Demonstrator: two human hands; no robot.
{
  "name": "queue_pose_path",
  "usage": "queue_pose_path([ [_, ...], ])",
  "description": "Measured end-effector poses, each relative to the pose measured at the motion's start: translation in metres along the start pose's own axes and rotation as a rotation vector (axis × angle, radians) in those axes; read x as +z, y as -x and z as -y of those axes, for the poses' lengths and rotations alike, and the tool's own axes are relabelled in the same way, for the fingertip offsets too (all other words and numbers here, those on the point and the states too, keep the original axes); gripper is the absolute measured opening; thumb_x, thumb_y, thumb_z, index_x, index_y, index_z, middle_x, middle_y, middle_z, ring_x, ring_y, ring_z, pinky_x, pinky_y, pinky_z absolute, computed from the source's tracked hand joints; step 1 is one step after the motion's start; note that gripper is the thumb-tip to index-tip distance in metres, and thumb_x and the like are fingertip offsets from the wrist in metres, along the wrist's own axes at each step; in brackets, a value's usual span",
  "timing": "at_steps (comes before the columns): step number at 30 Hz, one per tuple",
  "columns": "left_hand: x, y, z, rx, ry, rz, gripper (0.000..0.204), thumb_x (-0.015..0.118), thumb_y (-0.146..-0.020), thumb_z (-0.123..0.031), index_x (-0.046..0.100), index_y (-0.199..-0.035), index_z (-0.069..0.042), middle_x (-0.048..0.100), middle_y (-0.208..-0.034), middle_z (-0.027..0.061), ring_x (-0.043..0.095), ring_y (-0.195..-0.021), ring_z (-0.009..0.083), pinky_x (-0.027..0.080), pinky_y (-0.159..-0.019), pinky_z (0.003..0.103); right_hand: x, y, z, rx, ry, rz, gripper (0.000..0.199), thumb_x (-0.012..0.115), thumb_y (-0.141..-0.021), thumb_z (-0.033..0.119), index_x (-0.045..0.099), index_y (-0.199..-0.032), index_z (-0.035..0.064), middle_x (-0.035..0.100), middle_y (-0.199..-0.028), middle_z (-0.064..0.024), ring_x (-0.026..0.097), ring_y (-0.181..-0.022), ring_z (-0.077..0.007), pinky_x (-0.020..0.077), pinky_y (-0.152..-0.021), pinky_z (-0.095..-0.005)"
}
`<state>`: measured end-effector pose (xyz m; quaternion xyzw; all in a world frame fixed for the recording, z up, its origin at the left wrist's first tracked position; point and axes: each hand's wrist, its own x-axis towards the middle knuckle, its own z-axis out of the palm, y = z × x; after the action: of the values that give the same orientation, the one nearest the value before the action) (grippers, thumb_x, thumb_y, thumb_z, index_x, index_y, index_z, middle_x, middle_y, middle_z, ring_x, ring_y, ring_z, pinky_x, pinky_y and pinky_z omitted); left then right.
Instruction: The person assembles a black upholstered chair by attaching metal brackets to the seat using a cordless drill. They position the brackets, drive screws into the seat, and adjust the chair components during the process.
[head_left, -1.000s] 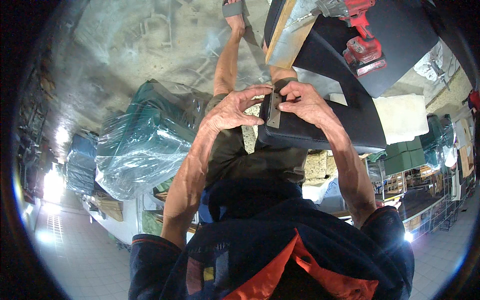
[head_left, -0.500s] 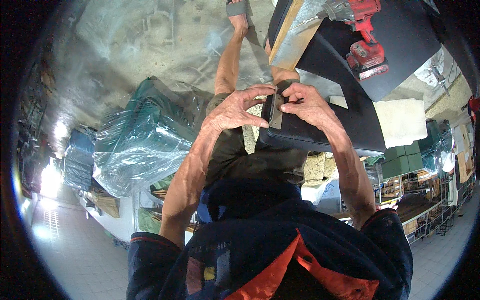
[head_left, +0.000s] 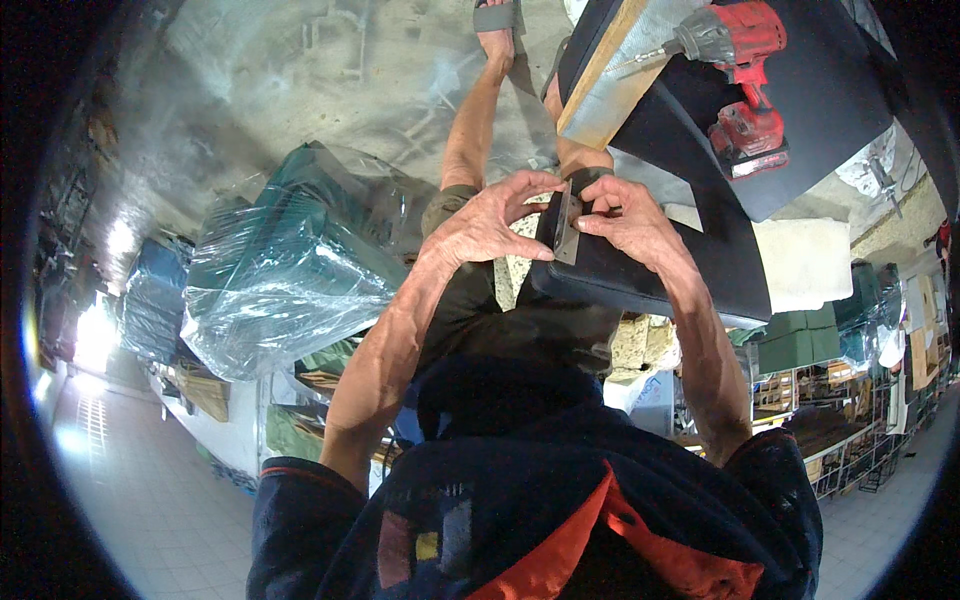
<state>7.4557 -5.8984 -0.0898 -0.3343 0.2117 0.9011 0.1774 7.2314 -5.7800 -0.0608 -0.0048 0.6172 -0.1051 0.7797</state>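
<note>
A narrow grey metal plate (head_left: pixel 566 235), possibly a hinge leaf, stands at the edge of a black padded panel (head_left: pixel 650 272) over my lap. My left hand (head_left: pixel 490 222) spans the plate, fingertips at its far end and thumb at its near end. On the plate's other side, my right hand (head_left: pixel 637 228) has its thumb and forefinger pinched together close to the metal. Whatever small thing it may hold is hidden by the fingers.
A red cordless driver (head_left: pixel 750 130) with a long bit lies on the black panel's far part, beside a wood-edged silvery piece (head_left: pixel 610 85). Left of my legs sits a green bundle in clear plastic wrap (head_left: pixel 290 270). A cream cloth (head_left: pixel 800 262) lies to the right.
The view has shifted slightly, so the panel, driver and hands appear a little further right. Both hands keep nearly the same hold around the metal plate.
</note>
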Motion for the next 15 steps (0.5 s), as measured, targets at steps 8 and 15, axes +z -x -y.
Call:
queue_pose_path([
  [8, 0.0, 0.0006, 0.0, -0.021, -0.02, -0.018, 0.101, 0.096, -0.067, -0.002, 0.041, -0.151, -0.002, 0.042, -0.157, 0.0107, 0.038, -0.149, 0.0244, 0.031, -0.124, 0.046, -0.0011, 0.0002, 0.0008, 0.027, 0.015, 0.005, 0.029, 0.08, -0.087, 0.008, 0.069, -0.113, 0.0032, 0.067, -0.086, -0.0025, 0.06, -0.083, -0.0127, 0.0502, -0.079, -0.0317],
  [15, 0.0009, 0.0005, 0.0034, 0.018, 0.002, -0.005, 0.104, 0.097, -0.066, -0.003, 0.039, -0.152, -0.002, 0.041, -0.157, 0.0106, 0.037, -0.149, 0.0243, 0.031, -0.124, 0.046, 0.0001, -0.0001, -0.0013, 0.005, 0.024, -0.019, 0.032, 0.081, -0.086, 0.007, 0.068, -0.114, 0.0024, 0.067, -0.086, -0.003, 0.061, -0.083, -0.0132, 0.0499, -0.079, -0.0312],
])
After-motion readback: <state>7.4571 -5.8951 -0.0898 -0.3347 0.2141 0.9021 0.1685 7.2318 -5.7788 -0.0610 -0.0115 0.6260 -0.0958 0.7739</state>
